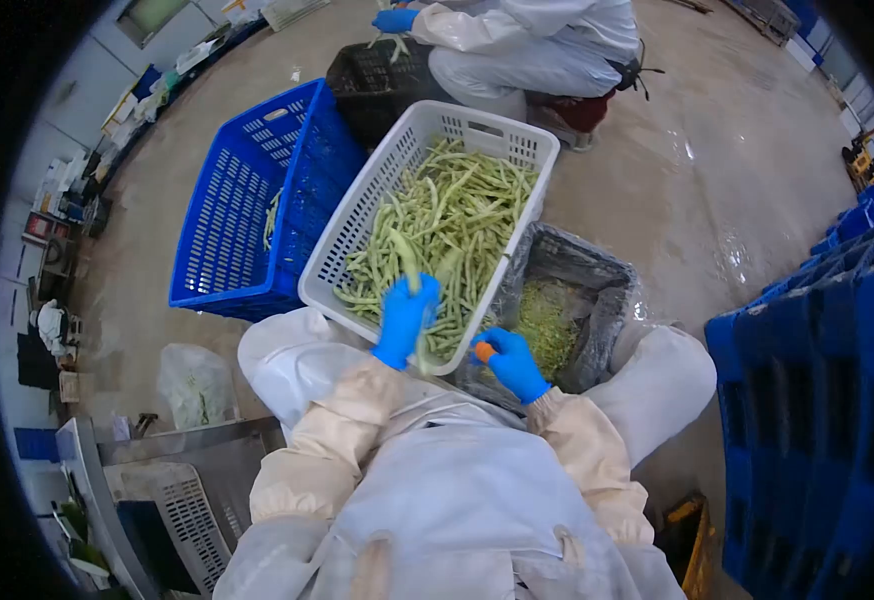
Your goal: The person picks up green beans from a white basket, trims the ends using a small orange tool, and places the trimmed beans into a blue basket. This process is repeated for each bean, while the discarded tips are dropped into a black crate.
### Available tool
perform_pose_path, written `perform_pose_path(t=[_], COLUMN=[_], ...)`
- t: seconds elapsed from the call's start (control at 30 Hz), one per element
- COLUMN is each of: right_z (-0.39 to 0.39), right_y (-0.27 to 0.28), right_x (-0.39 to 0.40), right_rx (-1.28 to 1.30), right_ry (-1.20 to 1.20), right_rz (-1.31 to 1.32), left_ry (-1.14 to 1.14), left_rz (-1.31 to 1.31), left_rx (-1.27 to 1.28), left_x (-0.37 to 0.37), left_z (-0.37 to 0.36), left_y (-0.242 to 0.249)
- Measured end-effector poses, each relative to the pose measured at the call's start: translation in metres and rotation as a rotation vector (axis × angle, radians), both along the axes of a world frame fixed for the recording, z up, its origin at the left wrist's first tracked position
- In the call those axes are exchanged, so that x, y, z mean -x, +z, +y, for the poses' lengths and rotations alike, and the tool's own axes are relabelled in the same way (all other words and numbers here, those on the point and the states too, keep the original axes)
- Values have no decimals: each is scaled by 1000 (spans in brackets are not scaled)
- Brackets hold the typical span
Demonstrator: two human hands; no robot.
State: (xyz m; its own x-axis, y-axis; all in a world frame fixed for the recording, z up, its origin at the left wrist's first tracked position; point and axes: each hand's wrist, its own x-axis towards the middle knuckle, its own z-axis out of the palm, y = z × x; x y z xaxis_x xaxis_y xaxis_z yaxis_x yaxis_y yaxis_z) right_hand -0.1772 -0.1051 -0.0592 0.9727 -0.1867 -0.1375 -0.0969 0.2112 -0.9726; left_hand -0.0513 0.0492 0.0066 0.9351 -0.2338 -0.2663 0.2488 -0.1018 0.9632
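My left hand (pixel 407 315), in a blue glove, is closed around a few long pale green beans (pixel 404 255) over the near end of a white crate. That white perforated crate (pixel 322 270) sits tilted in front of my knees, heaped with more green beans (pixel 457 205). My right hand (pixel 517 365), also blue-gloved, is closed on a small orange thing (pixel 484 351), perhaps a tool handle; the rest of it is hidden. Below and beyond this hand stands a bin lined with dark plastic (pixel 607 280), with chopped green scraps (pixel 545 325) inside.
A blue crate (pixel 227 220) holding a few beans stands left of the white one, with a black crate (pixel 382 85) behind. A co-worker (pixel 547 50) in white sits ahead. Blue pallets (pixel 817 400) rise at right; a metal table (pixel 122 450) and clear bag (pixel 197 385) are at left.
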Motion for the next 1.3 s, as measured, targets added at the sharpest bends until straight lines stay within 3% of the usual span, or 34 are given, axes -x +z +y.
perform_pose_path(t=[0.03,0.1,0.13,0.17,0.2,0.23,0.27,0.3,0.33,0.37,0.43,0.47,0.53,0.57,0.63,0.7,0.77,1.0,1.07,1.3], right_z=[-1,-23,-34,-40,-45,-47,-47,-46,-45,-45,-47,-46,-38,-35,-31,-36,-43,-33,-37,-35], right_y=[-4,-3,14,14,13,14,15,17,19,19,20,22,31,38,51,45,32,51,51,45], right_x=[0,-4,-5,-4,-4,-5,-7,-8,-9,-10,-8,-8,-10,-10,-12,-10,-8,-8,-7,-6], right_rx=[127,294,355,350,539,728,722,960,1200,1199,999,1005,587,597,220,162,88,-111,149,190], right_ry=[19,-161,-238,-232,-370,-509,-509,-544,-578,-587,-245,-251,-332,-340,-348,-283,65,-116,69,69], right_rz=[44,72,125,125,52,-27,-34,-15,11,16,156,168,-96,-82,-211,-222,-80,-124,-159,-134], left_ry=[83,242,326,420,317,383,478,478,337,197,1,-225,-402,-525,-619,-622,-615,-627,-654,-648], left_rz=[-150,-517,-437,-676,-790,-1294,-1199,-1208,-1062,-905,-774,-859,-585,-496,-116,5,122,218,240,223], left_rx=[-85,-236,-308,-385,-678,-1181,-1239,-1240,-1006,-772,-659,-568,-457,-391,-188,-114,-49,-10,-22,-59], left_x=[-26,-92,-122,-140,-139,-172,-176,-177,-176,-174,-141,-118,-72,-50,-23,-7,-2,-6,-6,-4], left_z=[20,84,115,131,137,176,181,179,171,161,115,94,54,38,16,7,6,17,17,16], left_y=[3,34,65,96,148,148,158,160,156,147,104,89,56,48,35,30,29,28,30,27])
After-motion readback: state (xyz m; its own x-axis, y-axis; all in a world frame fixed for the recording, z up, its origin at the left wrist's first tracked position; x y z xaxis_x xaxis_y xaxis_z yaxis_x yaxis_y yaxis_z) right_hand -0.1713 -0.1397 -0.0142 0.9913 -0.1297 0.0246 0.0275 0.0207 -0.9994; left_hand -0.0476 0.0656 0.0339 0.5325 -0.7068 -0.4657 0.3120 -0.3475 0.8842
